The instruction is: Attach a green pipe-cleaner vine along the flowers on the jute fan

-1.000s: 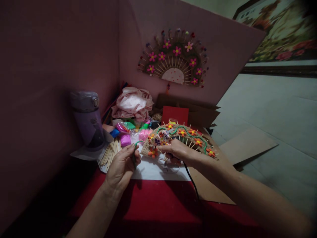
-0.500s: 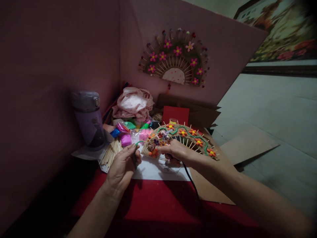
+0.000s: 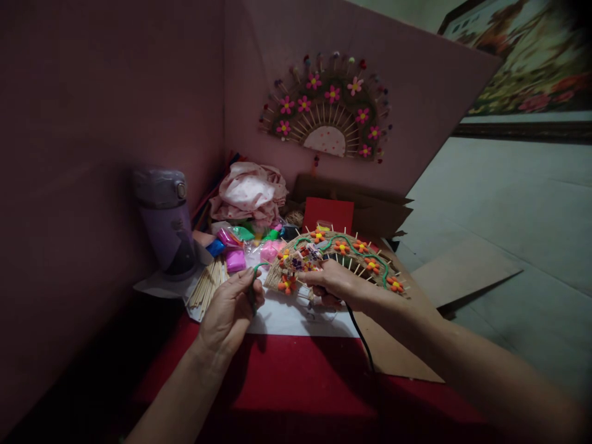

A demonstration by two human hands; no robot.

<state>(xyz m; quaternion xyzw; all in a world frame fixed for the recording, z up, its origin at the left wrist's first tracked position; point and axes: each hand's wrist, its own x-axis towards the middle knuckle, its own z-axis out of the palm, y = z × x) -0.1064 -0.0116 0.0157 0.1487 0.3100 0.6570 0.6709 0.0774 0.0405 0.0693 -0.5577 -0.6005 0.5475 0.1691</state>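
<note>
A fan-shaped craft piece (image 3: 345,256) of wooden sticks and twine, set with orange clay flowers and a green cord, lies in front of me. My left hand (image 3: 229,311) is closed in a pinch on the loose end of a green cord (image 3: 255,271) just left of the fan. My right hand (image 3: 340,285) is closed round a tool with a black cable (image 3: 363,342); the tool itself is mostly hidden under the fingers. Its tip sits at the fan's left part, by small purple and white pieces.
A purple flask (image 3: 164,219) stands at the left. Behind the fan lie wooden sticks (image 3: 206,287), bags of coloured clay (image 3: 240,246), pink cloth (image 3: 247,191) and a red card (image 3: 327,214). A finished fan (image 3: 326,111) hangs on the pink board. Cardboard sheets (image 3: 462,268) lie right.
My right hand has shifted slightly right along the fan's left part. My left hand stays in its pinch on the green cord.
</note>
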